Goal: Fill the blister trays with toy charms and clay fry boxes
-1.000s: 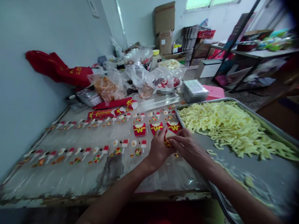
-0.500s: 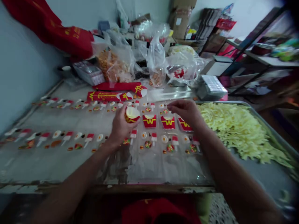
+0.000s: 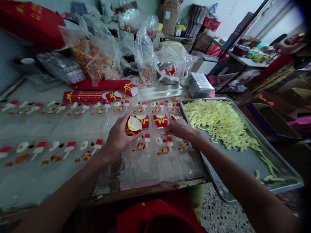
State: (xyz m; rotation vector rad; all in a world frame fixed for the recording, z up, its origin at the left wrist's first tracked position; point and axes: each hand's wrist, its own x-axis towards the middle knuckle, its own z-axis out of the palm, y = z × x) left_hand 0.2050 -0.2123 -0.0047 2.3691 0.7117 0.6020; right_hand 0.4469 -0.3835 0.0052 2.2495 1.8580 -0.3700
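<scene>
My left hand is wrapped around a small red-and-yellow fries carton, its pale opening facing up. My right hand hovers low over the work surface with fingers pinched together. A tiny pale bit shows at its fingertips, too small to name. Just beyond the hands lie similar flat fries cartons in clear plastic, one partly covered by the right hand. Around them sit rows of miniature foods: fried eggs, red-and-white popsicles, round pizzas and burgers.
At the right a metal tray holds a heap of pale yellow fry-like strips. Red folded carton stacks, a bag of orange pieces and a stack of clear boxes line the back. A co-worker's arm shows at far right.
The view has turned right, showing more of the tray. My right hand has come down nearer to me, to the rightmost carton. My left hand still holds its carton.
</scene>
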